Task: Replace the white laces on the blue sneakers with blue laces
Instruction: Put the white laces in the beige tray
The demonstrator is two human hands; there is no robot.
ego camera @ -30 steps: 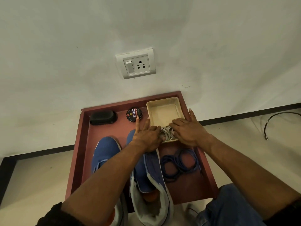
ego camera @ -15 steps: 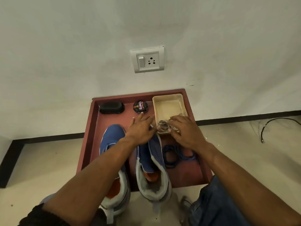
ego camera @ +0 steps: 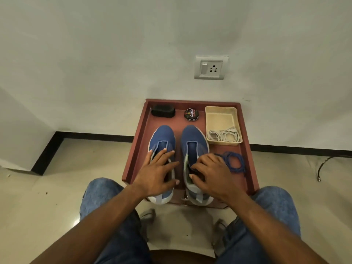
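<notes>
Two blue sneakers point(ego camera: 194, 147) stand side by side in a red-brown tray point(ego camera: 249, 159), toes toward the wall, with no laces in them. The left hand point(ego camera: 158, 172) rests with spread, fairly straight fingers over the opening of the left shoe; the right hand point(ego camera: 211, 174) lies over the opening of the right shoe, its fingers loosely bent, holding nothing that shows. The white laces point(ego camera: 223, 135) lie bunched in the near end of a cream basket point(ego camera: 222, 113). The blue laces point(ego camera: 234, 161) lie coiled on the tray floor just right of the right hand, so that hand is the nearer one for picking them up. A round black tin point(ego camera: 191, 114) reads "Cherry"; a black brush point(ego camera: 163, 110) lies left of it.
</notes>
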